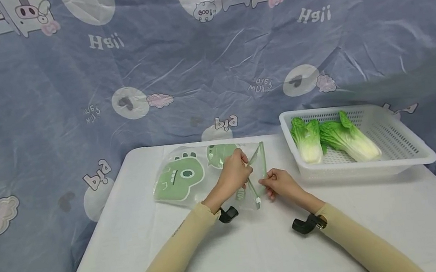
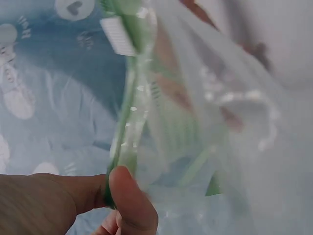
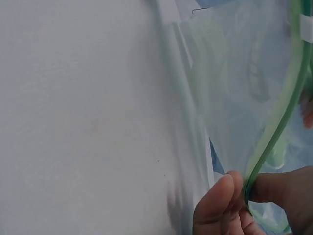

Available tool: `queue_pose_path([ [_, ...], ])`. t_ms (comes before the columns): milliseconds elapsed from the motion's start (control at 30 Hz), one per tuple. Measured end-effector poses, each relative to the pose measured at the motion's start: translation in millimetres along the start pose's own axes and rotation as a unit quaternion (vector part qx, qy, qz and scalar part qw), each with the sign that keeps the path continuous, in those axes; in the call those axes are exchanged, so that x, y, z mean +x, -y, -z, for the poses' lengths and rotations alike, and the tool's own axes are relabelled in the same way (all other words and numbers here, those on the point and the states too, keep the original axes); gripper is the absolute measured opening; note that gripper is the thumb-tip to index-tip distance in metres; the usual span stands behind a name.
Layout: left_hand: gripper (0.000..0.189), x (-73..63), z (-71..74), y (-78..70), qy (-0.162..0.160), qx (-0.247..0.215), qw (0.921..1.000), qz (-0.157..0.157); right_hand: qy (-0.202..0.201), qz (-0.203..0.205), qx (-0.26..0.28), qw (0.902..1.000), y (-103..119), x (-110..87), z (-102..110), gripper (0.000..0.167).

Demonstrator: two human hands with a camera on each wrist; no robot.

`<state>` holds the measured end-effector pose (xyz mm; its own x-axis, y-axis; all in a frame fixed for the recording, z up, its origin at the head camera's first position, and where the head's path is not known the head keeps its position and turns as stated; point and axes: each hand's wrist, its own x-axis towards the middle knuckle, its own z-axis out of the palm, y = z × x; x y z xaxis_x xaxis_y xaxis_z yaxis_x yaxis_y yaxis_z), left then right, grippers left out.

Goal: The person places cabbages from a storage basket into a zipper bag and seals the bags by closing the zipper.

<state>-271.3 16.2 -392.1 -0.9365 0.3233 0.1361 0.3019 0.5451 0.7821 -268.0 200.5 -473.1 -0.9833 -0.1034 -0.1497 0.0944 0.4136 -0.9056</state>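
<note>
A clear zip bag [image 1: 180, 178] printed with green cartoon monsters lies on the table, its green-edged mouth partly spread. My left hand [image 1: 231, 173] pinches one green rim of that mouth between thumb and finger; the left wrist view shows the thumb [image 2: 129, 196] against the strip. On the opposite rim, my right hand [image 1: 283, 185] pinches the green edge, its fingertips meeting at the strip [image 3: 274, 134] in the right wrist view. A white slider [image 1: 258, 201] sits at the near end of the zip. Nothing is visible inside the bag.
At the right, a white plastic basket [image 1: 397, 162] with slotted walls holds two leafy cabbages [image 1: 309, 144], green-topped with white bases. A white cloth covers the table [image 1: 235, 259]. Behind it hangs a blue-grey printed curtain [image 1: 191, 65].
</note>
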Motion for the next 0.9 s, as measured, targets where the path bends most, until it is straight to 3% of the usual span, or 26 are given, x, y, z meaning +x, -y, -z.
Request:
queue_pose_path([
  [200,0.009,-4.6,26.5,-11.5,-0.006,-0.049,0.9987,0.010,0.015,-0.004,0.010,0.9998,-5.1,2.5,0.2,0.021],
  [433,0.007,-9.4,41.5,-15.2,-0.020,-0.082,0.9964,-0.003,0.026,0.004,-0.001,0.9996,-10.4,3.6,3.6,0.013],
  [567,0.008,-9.1,40.2,-14.7,-0.012,-0.092,0.9957,-0.005,0.027,0.003,-0.022,0.9994,-8.7,2.9,6.6,0.015],
  [700,0.010,-5.5,32.3,-11.0,0.010,-0.090,0.9958,0.015,0.029,0.006,-0.078,0.9965,-2.1,-1.7,9.7,0.024],
  [800,0.009,-1.6,27.1,-6.2,0.031,-0.097,0.9943,0.033,0.048,0.018,-0.159,0.9859,13.2,-11.9,15.2,0.036],
  [900,0.009,2.4,24.5,-0.3,0.046,-0.118,0.9907,0.048,0.076,0.030,-0.202,0.9761,37.7,-25.5,26.5,0.047],
])
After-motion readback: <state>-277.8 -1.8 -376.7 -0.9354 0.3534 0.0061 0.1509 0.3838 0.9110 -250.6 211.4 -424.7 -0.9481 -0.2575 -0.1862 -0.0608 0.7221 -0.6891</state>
